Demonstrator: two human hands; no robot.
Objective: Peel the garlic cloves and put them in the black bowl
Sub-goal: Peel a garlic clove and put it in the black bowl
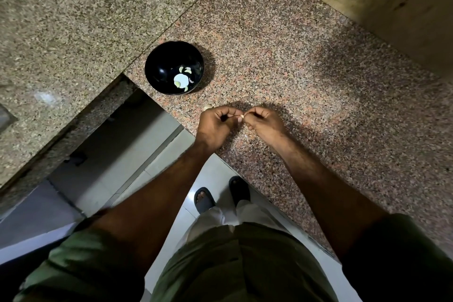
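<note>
Speckled granite bench [282,61]. Left hand [215,122] and right hand [266,121] fingers curled, pinching garlic clove [242,117]; strip skin, then black bowl [157,66].

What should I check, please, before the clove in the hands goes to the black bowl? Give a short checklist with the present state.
1. Garlic clove held between both hands: ok, left hand and right hand pinch it.
2. Clove fully peeled: cannot tell, fingers hide most of it.
3. Black bowl upright on the counter: ok.
4. Room in the bowl: ok, only a few peeled cloves lie at the bottom.
5. Way from hands to bowl free: ok, though a garlic piece lies beside the left hand.
</note>
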